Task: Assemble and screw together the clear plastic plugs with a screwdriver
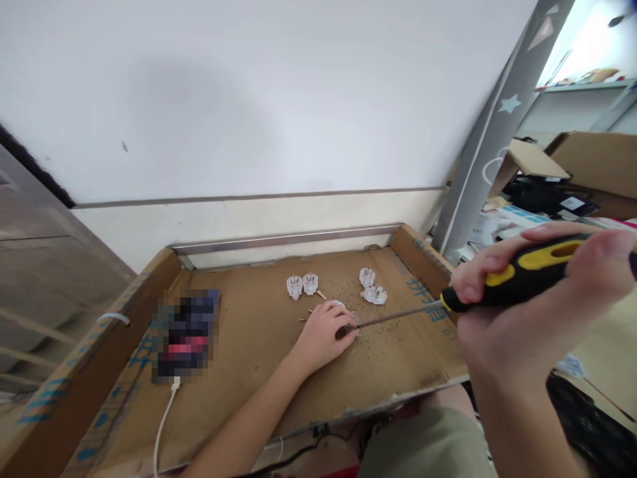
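Observation:
My right hand (502, 332) is wrapped round the black and yellow handle of a screwdriver (517, 269). Its long metal shaft points left and down to the fingers of my left hand (318, 335). Those fingers are curled over a clear plug (357, 320), mostly hidden beneath them, on the cardboard. A small dark piece (343, 331) shows at the fingertips, by the screwdriver's tip; what it is I cannot tell. Beyond the left hand, two clear plugs (302, 285) with metal pins stand side by side. Two more clear plugs (371, 287) lie to the right.
Many tiny dark bits (381, 332) are scattered over the cardboard tray (249, 365), which has raised sides. At its left lies a blurred-out phone-like object (188, 332) with a white cable (162, 425). Boxes and clutter (552, 186) stand at the right.

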`<state>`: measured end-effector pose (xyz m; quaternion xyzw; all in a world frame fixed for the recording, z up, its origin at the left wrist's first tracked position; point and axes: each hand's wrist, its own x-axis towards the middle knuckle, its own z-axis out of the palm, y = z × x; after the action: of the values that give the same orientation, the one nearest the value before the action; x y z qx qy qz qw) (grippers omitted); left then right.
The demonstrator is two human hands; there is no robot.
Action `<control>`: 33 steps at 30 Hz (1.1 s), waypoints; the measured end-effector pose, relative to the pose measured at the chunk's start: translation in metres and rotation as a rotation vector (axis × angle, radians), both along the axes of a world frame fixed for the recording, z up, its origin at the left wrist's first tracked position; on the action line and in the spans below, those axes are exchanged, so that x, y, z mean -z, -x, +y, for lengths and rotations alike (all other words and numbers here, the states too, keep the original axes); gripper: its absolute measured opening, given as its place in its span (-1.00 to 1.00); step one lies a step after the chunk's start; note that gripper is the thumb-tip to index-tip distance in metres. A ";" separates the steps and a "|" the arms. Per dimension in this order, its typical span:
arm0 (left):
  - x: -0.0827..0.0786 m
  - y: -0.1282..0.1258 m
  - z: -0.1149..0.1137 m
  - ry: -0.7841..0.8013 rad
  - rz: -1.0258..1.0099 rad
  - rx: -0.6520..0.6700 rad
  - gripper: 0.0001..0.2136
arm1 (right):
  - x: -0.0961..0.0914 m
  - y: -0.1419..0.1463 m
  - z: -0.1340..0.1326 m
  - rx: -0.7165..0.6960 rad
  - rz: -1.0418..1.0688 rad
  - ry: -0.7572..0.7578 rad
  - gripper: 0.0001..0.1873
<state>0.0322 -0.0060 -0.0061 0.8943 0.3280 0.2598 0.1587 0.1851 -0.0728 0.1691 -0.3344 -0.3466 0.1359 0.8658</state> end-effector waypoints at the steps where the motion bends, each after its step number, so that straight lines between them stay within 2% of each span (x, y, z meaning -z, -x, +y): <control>1: 0.000 0.000 0.000 0.001 0.004 -0.001 -0.91 | -0.001 0.000 0.000 -0.001 0.006 0.002 -0.70; 15: 0.000 -0.001 0.000 -0.012 -0.003 0.000 -0.91 | 0.002 -0.002 0.003 -0.020 -0.026 0.016 -0.68; 20: -0.001 -0.001 0.000 -0.010 0.020 0.004 -0.90 | -0.002 0.009 0.009 0.155 -0.058 0.007 -0.79; 22: -0.001 -0.001 0.000 -0.005 0.028 0.007 -0.89 | -0.005 0.016 0.012 0.180 -0.076 0.013 -0.80; 26: -0.001 -0.001 0.001 0.002 0.035 0.007 -0.89 | -0.008 0.022 0.016 0.128 -0.091 0.017 -0.77; 33: 0.002 -0.001 0.001 -0.004 0.020 0.003 -0.89 | -0.006 0.011 0.026 -0.041 -0.163 0.113 -0.74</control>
<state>0.0328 -0.0052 -0.0084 0.8976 0.3280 0.2512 0.1540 0.1741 -0.0464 0.1749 -0.3855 -0.4146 0.1452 0.8114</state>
